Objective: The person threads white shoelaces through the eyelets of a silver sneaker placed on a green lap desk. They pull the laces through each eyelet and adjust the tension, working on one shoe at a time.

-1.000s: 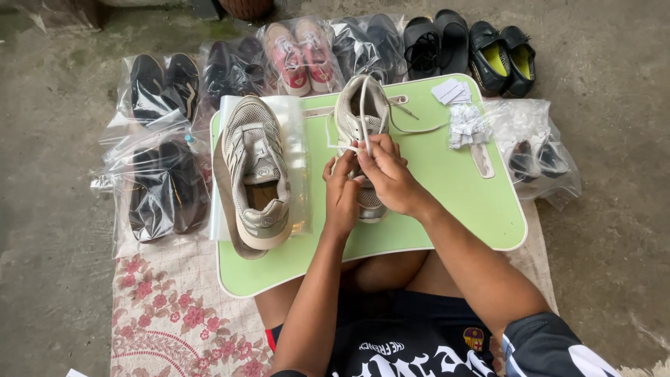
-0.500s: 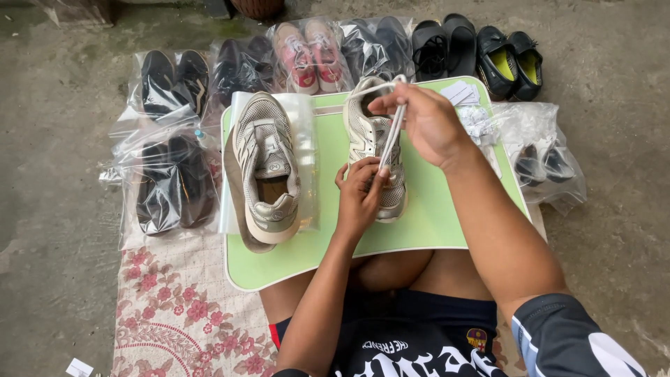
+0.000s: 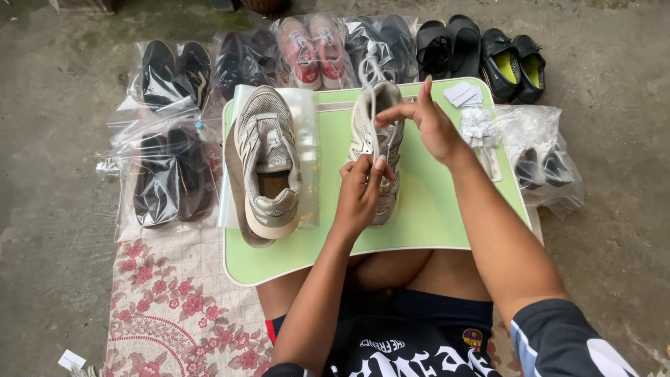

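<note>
Over on the green tabletop [image 3: 433, 216], two beige sneakers side by side: one sneaker [image 3: 269, 157] lying on a clear plastic bag [image 3: 307, 112] at the left, the other sneaker [image 3: 377, 146] in the middle, getting laced. Left hand [image 3: 359, 192] closed, pinching the white lace [image 3: 371, 105] right at the eyelets and resting on the shoe. Right hand [image 3: 433, 126] up near the toe end, fingers partly curled with the index stretched out; looks like pulling the lace taut, though can't tell for sure whether actually gripping it or just hooking it.

Behind the tabletop, on the concrete floor [image 3: 56, 209], a row of bagged shoes: black pairs [image 3: 171, 66], a pink pair [image 3: 310, 49], black sandals [image 3: 447, 45], black shoes with yellow insoles [image 3: 516, 63]. Some white paper bits [image 3: 471, 105] at the tabletop's right corner, floral mat [image 3: 174, 307] underneath.

What could go wrong, just guessing: yanking too hard could drag the sneaker toward the edge, or the lace could slip out of the pinch and unthread from an eyelet. Uneven tension could also leave one end too short.
</note>
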